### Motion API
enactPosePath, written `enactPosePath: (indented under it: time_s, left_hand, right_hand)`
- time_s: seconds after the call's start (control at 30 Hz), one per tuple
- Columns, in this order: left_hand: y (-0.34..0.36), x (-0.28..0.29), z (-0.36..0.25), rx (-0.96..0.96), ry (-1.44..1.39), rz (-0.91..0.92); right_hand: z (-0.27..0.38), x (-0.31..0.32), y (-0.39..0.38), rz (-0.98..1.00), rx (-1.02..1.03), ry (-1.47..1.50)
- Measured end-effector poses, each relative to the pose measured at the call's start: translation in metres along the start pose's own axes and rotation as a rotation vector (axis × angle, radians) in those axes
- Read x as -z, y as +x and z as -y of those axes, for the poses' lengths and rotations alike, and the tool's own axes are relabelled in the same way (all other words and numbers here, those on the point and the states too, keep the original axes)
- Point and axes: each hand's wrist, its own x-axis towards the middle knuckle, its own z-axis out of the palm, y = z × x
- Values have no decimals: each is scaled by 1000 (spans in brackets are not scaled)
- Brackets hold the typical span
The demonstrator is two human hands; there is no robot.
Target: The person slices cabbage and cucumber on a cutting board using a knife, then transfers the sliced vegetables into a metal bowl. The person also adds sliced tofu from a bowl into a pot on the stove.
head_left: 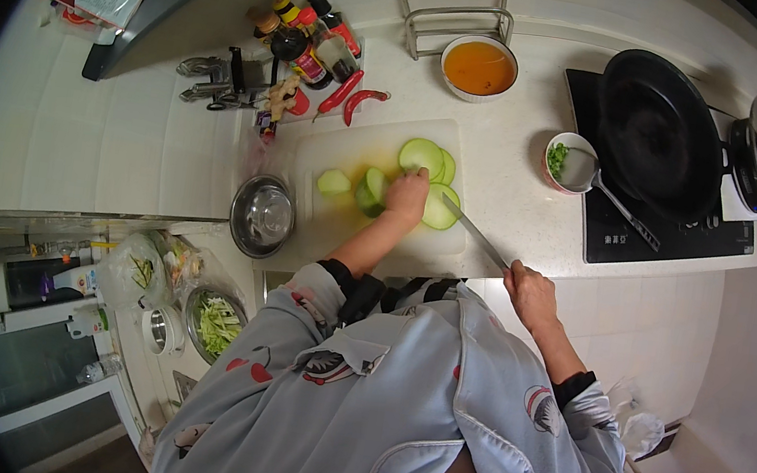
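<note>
On the cutting board [342, 222] atop the tabletop [518, 208], the gourd [370, 191] is pinned by the closed left hand [406, 196] while the right hand [531, 295] grips the knife [474, 233]; a slip could nick fingertips, which are hidden, like the blade's edge.
</note>
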Motion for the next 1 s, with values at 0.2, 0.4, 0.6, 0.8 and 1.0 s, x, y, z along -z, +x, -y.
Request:
enactPosePath:
  time_s: [0.2, 0.4, 0.6, 0.8, 1.0]
  left_hand:
    - [-11, -7, -1, -152, -78, -2]
    - [-10, -20, 5, -168, -169, -77]
    - [-9, -27, 3, -172, -13, -71]
    - [-4, -23, 10, -170, -142, 22]
    - [-5, -25, 16, -228, -142, -11]
  right_hand:
    - [13, -10, 18, 170, 8, -183]
    - [21, -12, 14, 174, 77, -201]
    - [17, -9, -8, 183, 16, -244]
    - [41, -21, -5, 94, -179, -107]
    - [86, -22, -33, 2, -343, 36]
